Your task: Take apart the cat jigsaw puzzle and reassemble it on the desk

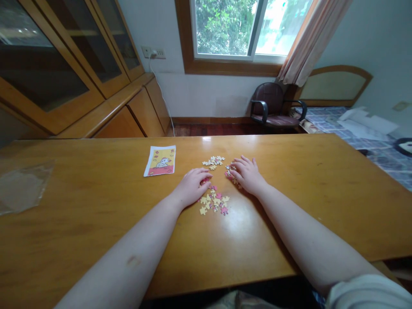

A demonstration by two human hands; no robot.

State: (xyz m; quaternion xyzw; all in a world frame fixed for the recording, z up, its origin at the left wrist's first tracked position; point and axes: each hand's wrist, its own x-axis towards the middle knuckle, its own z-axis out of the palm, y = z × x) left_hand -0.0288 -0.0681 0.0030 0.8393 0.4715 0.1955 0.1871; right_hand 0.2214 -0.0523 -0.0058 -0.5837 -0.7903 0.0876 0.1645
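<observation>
The small yellow and pink puzzle pieces point(210, 199) lie in three loose groups near the centre of the frame. The lower pile point(214, 202) stretches toward us, the upper pile point(212, 162) runs longer from side to side, and a small group point(232, 177) sits under the fingers of our right hand point(247, 174). So this hand is the nearer one to the small group and the upper pile. Our left hand point(193, 186) is nearer to the lower pile, and its curled fingers point(206, 175) come down just beside a pink piece point(204, 181). The fingers of both hands are bent and touch the table or the pieces, but we cannot tell if they grip anything. On the table point(96, 223), left of the pieces, lies a picture card point(160, 161), and a plastic bag point(24, 186) lies at the left edge. At the upper left stands a wooden cabinet point(54, 64); at the top is a window point(222, 30), and a chair point(273, 107) stands at the upper right.
</observation>
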